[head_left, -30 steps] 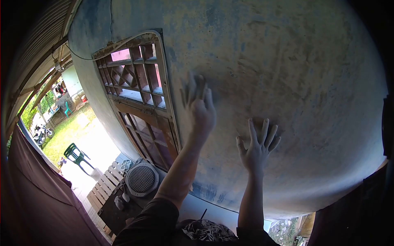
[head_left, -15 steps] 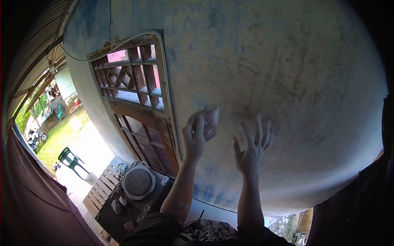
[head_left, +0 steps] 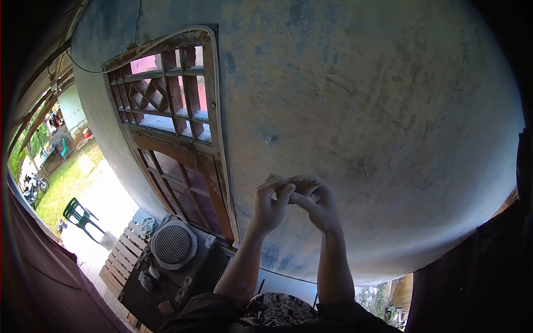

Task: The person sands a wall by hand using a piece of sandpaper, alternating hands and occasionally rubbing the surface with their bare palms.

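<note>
My left hand (head_left: 271, 205) and my right hand (head_left: 318, 204) meet at the fingertips in front of a worn, blue-grey plastered wall (head_left: 377, 139). The fingers of both hands are bent and pinched together around the reddish sheet held earlier, of which only a small, unclear part shows between them. A small light fixing (head_left: 268, 140) sticks out of the wall above my left hand.
A wooden window frame (head_left: 214, 161) with a cable is at the left. Below it, a speaker with a round grille (head_left: 174, 245) lies on a dark table (head_left: 130, 291) beside a slatted bench (head_left: 115, 265). A green chair (head_left: 81, 215) stands outside.
My right hand has moved left and down from its spread pose to meet my left hand, and its fingers have closed. The reddish sheet is now mostly hidden. The view has shifted slightly.
</note>
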Motion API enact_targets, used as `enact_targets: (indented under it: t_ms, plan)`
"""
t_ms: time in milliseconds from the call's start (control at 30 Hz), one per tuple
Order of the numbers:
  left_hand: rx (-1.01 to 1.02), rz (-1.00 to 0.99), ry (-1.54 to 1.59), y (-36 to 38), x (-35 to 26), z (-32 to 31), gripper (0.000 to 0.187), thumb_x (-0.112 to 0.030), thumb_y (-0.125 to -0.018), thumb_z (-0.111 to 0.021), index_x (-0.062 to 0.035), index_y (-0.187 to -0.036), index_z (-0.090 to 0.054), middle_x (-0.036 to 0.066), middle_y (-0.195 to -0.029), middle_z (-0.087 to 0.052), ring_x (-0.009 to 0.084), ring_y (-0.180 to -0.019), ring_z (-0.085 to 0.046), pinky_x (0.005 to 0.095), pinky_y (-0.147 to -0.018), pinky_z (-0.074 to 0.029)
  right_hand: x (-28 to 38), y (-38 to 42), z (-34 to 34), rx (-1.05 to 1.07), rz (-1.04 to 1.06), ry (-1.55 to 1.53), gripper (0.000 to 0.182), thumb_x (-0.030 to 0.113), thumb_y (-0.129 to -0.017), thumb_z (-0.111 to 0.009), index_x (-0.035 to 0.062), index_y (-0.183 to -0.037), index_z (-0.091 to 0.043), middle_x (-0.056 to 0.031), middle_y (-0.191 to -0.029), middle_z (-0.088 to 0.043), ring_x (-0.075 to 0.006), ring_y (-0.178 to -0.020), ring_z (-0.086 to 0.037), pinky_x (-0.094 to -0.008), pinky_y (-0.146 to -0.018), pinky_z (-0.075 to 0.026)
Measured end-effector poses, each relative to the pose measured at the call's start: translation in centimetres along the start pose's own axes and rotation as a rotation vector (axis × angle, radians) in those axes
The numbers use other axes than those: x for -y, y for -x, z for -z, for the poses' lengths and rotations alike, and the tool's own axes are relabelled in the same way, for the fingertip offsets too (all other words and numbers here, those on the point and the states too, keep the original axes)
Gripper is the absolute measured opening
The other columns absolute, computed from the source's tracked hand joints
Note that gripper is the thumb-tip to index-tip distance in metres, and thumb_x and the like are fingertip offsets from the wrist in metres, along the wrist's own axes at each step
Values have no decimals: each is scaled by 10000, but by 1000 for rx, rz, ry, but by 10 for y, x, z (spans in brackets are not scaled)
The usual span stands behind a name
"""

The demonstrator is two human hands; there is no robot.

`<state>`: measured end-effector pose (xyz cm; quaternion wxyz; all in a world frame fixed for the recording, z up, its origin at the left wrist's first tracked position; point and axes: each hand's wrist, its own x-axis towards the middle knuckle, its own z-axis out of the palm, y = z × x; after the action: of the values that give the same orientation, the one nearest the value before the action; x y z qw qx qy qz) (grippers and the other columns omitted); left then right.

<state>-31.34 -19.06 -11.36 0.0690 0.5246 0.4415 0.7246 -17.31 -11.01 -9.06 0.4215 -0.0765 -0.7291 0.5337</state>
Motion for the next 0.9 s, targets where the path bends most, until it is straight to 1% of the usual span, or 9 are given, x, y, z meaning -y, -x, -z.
enact_targets:
  t_ms: [167,233,267,300,333,400,500,700,900]
  plan:
    - [-35,-191,-133,-33,-21,22,90,-40,-958,-699,42,-976,-734,133,-994,-701,265,-946,-651,364,-861,-498,47,-45,-8,97,149,263,344,84,-884,-838,22,-1213,-760,-89,-1078,-788,-180,-992,-715,-343,-873,-556]
    - [-82,-215,-270,-45,-29,25,230,-48,-944,-719,-6,-1170,-728,155,-1223,-697,302,-1126,-647,400,-991,-478,67,-60,-8,103,189,394,341,59,-871,-825,37,-1208,-774,-96,-1086,-794,-202,-996,-726,-348,-871,-558]
    - [-86,-221,-270,-49,-27,22,230,-48,-944,-719,-6,-1170,-728,155,-1223,-697,302,-1126,-647,400,-991,-478,74,-67,-3,-32,397,564,355,15,-849,-791,48,-1203,-785,-98,-1112,-794,-231,-1026,-732,-362,-881,-560]
    - [-145,-280,-419,-52,-20,16,379,-67,-941,-730,-22,-1312,-663,171,-1349,-649,335,-1257,-598,431,-1074,-442,82,-73,1,-170,605,729,383,-30,-828,-758,58,-1198,-797,-100,-1137,-794,-261,-1055,-739,-376,-890,-562]
    - [-206,-335,-568,-54,-12,10,537,-85,-938,-741,-38,-1453,-598,187,-1475,-601,368,-1389,-549,462,-1156,-406,93,-80,2,-165,610,731,383,-30,-828,-758,58,-1198,-797,-100,-1137,-794,-261,-1055,-739,-376,-890,-562]
    - [-187,-328,-604,-51,6,1,631,-92,-932,-749,-33,-1521,-529,194,-1568,-516,384,-1478,-454,488,-1199,-360,110,-89,4,-436,1010,1038,481,-121,-778,-677,66,-1204,-800,-88,-1183,-788,-283,-1152,-724,-419,-922,-559]
    - [-158,-324,-655,-42,21,-12,774,-92,-925,-751,5,-1616,-415,197,-1689,-388,397,-1596,-306,514,-1253,-288,99,-89,8,-449,978,1272,515,-157,-766,-636,61,-1202,-800,-76,-1252,-775,-277,-1245,-695,-442,-989,-542]
    - [-175,-297,-753,-39,29,-2,740,-87,-921,-722,-40,-1609,-454,152,-1666,-435,362,-1567,-367,498,-1234,-317,45,-98,10,-623,831,1346,505,-93,-792,-670,77,-1253,-785,-91,-1397,-718,-310,-1396,-603,-484,-1114,-485]
    - [-181,-379,-774,-45,32,12,658,-66,-905,-716,-71,-1541,-549,91,-1582,-546,333,-1464,-487,473,-1170,-372,38,-111,-15,-584,794,1345,497,-7,-887,-691,142,-1357,-743,-107,-1549,-610,-336,-1481,-517,-504,-1171,-417]
